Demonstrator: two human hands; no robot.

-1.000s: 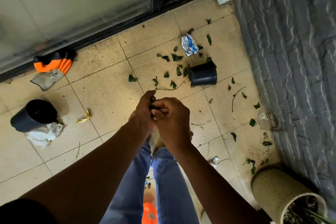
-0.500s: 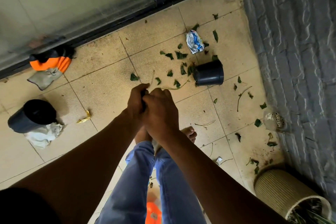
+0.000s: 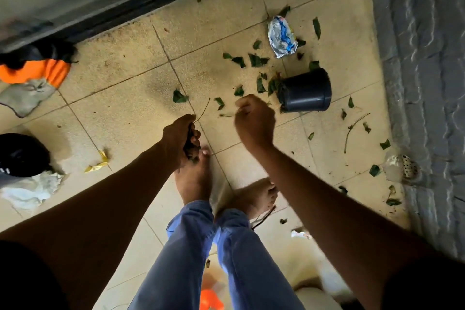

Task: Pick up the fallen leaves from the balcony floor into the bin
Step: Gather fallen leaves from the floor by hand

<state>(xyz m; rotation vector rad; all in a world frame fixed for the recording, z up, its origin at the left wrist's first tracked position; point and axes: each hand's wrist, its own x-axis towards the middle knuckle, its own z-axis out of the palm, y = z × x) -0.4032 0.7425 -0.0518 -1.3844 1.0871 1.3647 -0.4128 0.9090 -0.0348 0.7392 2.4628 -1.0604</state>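
Observation:
Several green leaves (image 3: 256, 60) lie scattered on the beige tiled floor (image 3: 118, 113), with one apart (image 3: 180, 96) and more by the right wall (image 3: 385, 144). My left hand (image 3: 180, 136) grips a bunch of picked leaves, and a thin stem sticks up out of it. My right hand (image 3: 254, 118) is curled beside a black pot (image 3: 305, 91) lying on its side, its fingertips pinching the end of a thin stem (image 3: 226, 115). A black bin (image 3: 22, 156) stands at the left edge.
A crumpled wrapper (image 3: 280, 35) lies among the far leaves. An orange and grey glove (image 3: 32, 70) and a white cloth (image 3: 30, 189) are on the left, with a yellow leaf (image 3: 98, 162) nearby. A grey wall (image 3: 422, 58) and a floor drain (image 3: 407, 166) are on the right. My bare feet (image 3: 193, 184) stand below my hands.
My hands were pressed together over the leaves; now they have parted. The left keeps the bunch, and the right has moved right toward the fallen pot.

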